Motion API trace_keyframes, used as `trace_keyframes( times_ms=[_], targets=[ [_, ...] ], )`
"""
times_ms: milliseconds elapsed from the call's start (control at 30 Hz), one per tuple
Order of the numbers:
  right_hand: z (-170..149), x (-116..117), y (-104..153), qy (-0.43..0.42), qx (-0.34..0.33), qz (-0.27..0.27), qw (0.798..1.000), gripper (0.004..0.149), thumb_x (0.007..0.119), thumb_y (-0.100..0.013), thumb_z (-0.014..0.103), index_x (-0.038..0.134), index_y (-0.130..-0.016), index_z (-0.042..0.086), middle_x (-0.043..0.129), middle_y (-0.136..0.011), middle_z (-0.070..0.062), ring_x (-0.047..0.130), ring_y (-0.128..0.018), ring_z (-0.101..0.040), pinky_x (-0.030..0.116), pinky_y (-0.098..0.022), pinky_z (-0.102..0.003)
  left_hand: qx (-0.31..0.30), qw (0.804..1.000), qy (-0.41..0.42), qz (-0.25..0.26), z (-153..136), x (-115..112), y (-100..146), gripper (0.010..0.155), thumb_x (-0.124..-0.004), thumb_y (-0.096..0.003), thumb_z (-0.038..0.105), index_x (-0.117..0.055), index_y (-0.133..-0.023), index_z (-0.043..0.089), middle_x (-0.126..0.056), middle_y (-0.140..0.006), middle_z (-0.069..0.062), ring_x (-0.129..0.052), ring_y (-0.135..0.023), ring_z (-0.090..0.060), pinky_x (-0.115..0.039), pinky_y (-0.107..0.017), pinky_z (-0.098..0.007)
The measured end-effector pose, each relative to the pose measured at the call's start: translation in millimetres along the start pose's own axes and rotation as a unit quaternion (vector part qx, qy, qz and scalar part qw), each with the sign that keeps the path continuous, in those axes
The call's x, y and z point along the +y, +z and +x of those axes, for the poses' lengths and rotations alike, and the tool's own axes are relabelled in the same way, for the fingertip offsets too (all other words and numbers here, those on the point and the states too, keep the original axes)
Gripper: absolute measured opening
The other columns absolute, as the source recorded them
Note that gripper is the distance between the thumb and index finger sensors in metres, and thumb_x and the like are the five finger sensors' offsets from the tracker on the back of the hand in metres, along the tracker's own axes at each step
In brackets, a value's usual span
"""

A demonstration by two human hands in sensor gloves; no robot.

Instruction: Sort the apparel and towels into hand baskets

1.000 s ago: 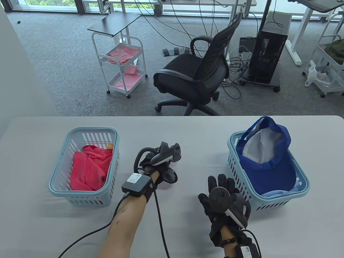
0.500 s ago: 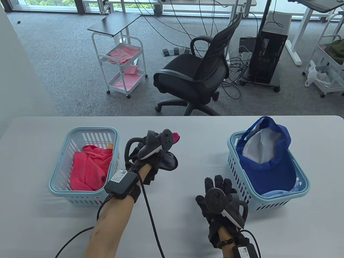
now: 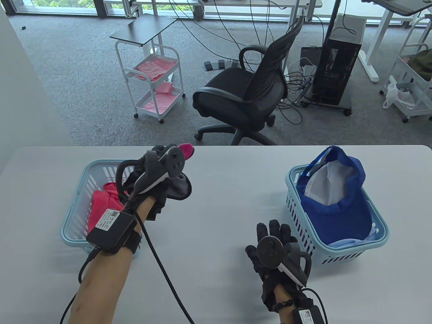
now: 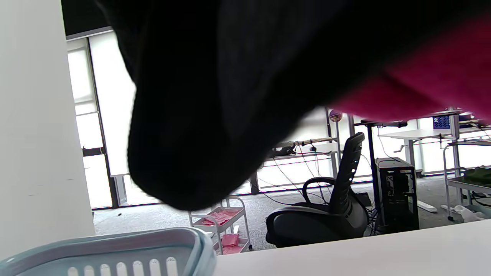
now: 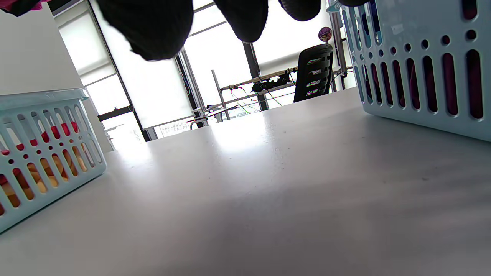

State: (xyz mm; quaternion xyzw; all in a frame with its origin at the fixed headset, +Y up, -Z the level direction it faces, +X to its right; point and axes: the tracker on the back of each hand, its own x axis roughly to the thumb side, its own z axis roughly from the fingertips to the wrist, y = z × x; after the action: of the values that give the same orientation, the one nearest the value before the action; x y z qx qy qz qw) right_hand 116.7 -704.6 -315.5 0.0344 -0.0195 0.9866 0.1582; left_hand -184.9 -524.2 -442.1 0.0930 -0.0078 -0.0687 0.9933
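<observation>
Table view: left hand (image 3: 158,182) raised by left basket (image 3: 76,236), gripping a dark sock (image 3: 180,189) with pink toe (image 3: 186,150). Right hand (image 3: 275,249) flat on table (image 3: 229,175), fingers spread, holding nothing, just beside right basket (image 3: 337,256) with blue cap (image 3: 337,209). Best carried fully past the rim, above red cloth (image 3: 108,209), then lowered before letting go, so no end drapes outside.

Black gloves (image 3: 273,243) — bare forearms (image 3: 101,283), black cables (image 3: 162,270)
</observation>
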Motion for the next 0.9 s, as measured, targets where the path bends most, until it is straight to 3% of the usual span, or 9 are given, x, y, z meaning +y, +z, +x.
trace_keyframes(
  times_ms=[167, 400, 633, 767, 900],
  targets=[
    [0.4, -0.2, 0.5, 0.002, 0.0, 0.001, 1.0, 0.074, 0.074, -0.053, 0.044, 0.049, -0.11, 0.005, 0.031, -0.112, -0.032, 0.031, -0.098, -0.063, 0.037, -0.067, -0.076, 0.055, 0.998, -0.012, -0.013, -43.3, -4.4, 3.2, 0.052, -0.074, -0.0556, 0.046, -0.061, -0.105, 0.036, -0.076, -0.108, 0.0, -0.102, -0.079, -0.024, -0.089, -0.063, -0.042],
    [1.4, 0.2, 0.2, 0.001, -0.002, 0.002, 1.0, 0.073, 0.074, -0.053, 0.044, 0.049, -0.11, 0.005, 0.031, -0.112, -0.032, 0.031, -0.098, -0.063, 0.037, -0.067, -0.076, 0.114, 0.991, -0.021, -0.065, -88.8, -37.1, 10.2, 0.055, -0.074, -0.0555, 0.048, -0.059, -0.107, 0.035, -0.075, -0.109, -0.003, -0.101, -0.082, -0.025, -0.088, -0.064, -0.044],
    [1.8, 0.3, 0.0, 0.001, -0.002, 0.006, 1.0, 0.074, 0.074, -0.053, 0.044, 0.05, -0.11, 0.004, 0.031, -0.112, -0.032, 0.031, -0.098, -0.063, 0.037, -0.067, -0.076, 0.128, 0.987, -0.037, -0.09, -103.2, -61.1, 11.8, 0.059, -0.074, -0.0546, 0.05, -0.058, -0.109, 0.033, -0.074, -0.111, -0.004, -0.099, -0.085, -0.028, -0.087, -0.066, -0.046],
    [2.1, 1.0, -0.1, 0.004, -0.001, 0.011, 1.0, 0.074, 0.074, -0.053, 0.044, 0.049, -0.11, 0.004, 0.031, -0.112, -0.032, 0.031, -0.097, -0.064, 0.037, -0.067, -0.076, 0.127, 0.986, -0.031, -0.106, -104.2, -70.2, 11.1, 0.066, -0.073, -0.0535, 0.054, -0.054, -0.112, 0.03, -0.066, -0.117, -0.009, -0.087, -0.099, -0.04, -0.078, -0.072, -0.056],
    [1.9, 0.6, -0.1, 0.004, 0.0, 0.009, 1.0, 0.073, 0.074, -0.053, 0.044, 0.05, -0.11, 0.004, 0.032, -0.112, -0.032, 0.032, -0.097, -0.064, 0.037, -0.067, -0.076, 0.127, 0.984, -0.022, -0.122, -105.0, -73.0, 10.5, 0.07, -0.072, -0.0529, 0.056, -0.052, -0.114, 0.027, -0.061, -0.119, -0.013, -0.08, -0.103, -0.047, -0.073, -0.074, -0.061]
  ],
)
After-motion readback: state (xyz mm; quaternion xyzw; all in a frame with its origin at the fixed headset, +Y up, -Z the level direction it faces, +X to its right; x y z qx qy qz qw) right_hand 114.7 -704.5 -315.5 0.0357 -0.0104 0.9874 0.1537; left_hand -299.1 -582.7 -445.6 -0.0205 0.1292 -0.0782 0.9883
